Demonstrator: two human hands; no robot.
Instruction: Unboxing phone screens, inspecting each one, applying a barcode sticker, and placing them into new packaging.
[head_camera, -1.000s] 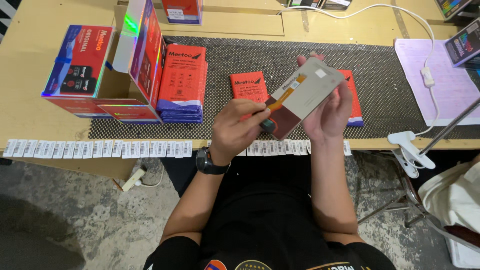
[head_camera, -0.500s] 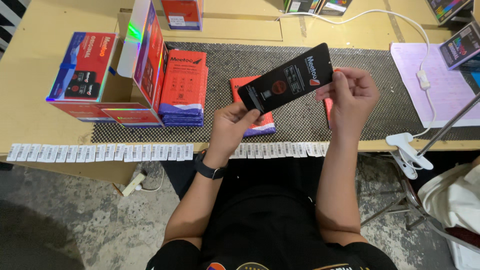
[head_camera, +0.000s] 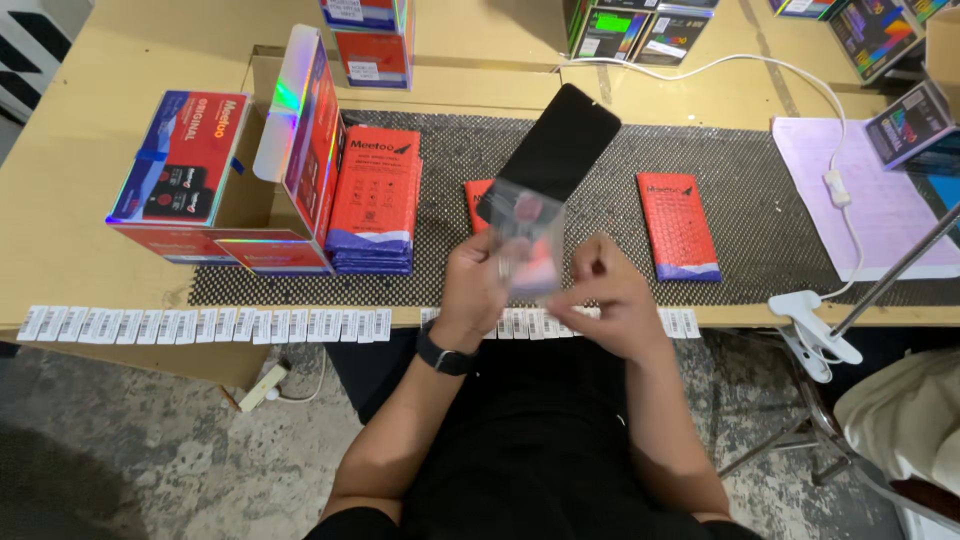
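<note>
Here the left hand (head_camera: 480, 285) grasps in its fingers a black screen panel (head_camera: 556, 150) half out of its clear sleeve (head_camera: 528, 240), the right hand (head_camera: 612, 300) pinching the sleeve's near edge, above the surface (head_camera: 60, 190), with the sleeve not yet off.

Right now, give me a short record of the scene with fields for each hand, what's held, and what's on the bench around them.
left hand: grips the lower end of a black phone screen panel, which is half inside a clear plastic sleeve
right hand: at the sleeve's lower edge
panel pose: tilted, raised above the mat
surface: black mesh mat on a wooden bench
left of hands: stack of red packets, open red box
right of hands: single red packet
bench front edge: strip of barcode labels
</note>
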